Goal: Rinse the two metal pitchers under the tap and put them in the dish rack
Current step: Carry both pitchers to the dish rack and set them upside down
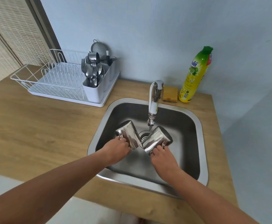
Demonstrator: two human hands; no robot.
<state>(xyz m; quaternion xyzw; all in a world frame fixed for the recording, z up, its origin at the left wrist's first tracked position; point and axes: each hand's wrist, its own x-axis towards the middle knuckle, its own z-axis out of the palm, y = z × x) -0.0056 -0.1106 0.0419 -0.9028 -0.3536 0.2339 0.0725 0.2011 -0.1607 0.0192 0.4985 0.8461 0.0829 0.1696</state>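
The left hand (pixel 118 148) is closed on the handle of the left pitcher (pixel 128 135); the right hand (pixel 162 156) is closed on the handle of the right pitcher (pixel 156 139). Both pitchers are held over the sink (pixel 201 135), tipped so that their bases point up and away and their mouths point down toward the wrists. The mouths converge at about six o'clock from the drain (pixel 144 135), nearly touching, so that the two bodies form a V above it. This tilt is judged to be for draining: whatever water is inside would run out into the basin rather than onto the table (pixel 43 126).

The tap (pixel 154 104) stands at twelve o'clock from the pitchers, its spout ending just above and between them. No stream can be made out, so whether it is running cannot be told. By the pose, rinsing is judged done or nearly so, with the emptying in hand.

The rack (pixel 54 80) sits on the table at about ten o'clock from the sink, well apart from it. Its plate section is bare of dishes, and cutlery (pixel 93 71) is held in the caddy at its near-right end. Neither pitcher has been placed there yet; a carry up and to the left, across the wooden top, would be called for, and drips along the way are a risk.

A sponge (pixel 170 94) and a soap bottle (pixel 195 75) are kept at one o'clock, behind the sink rim.
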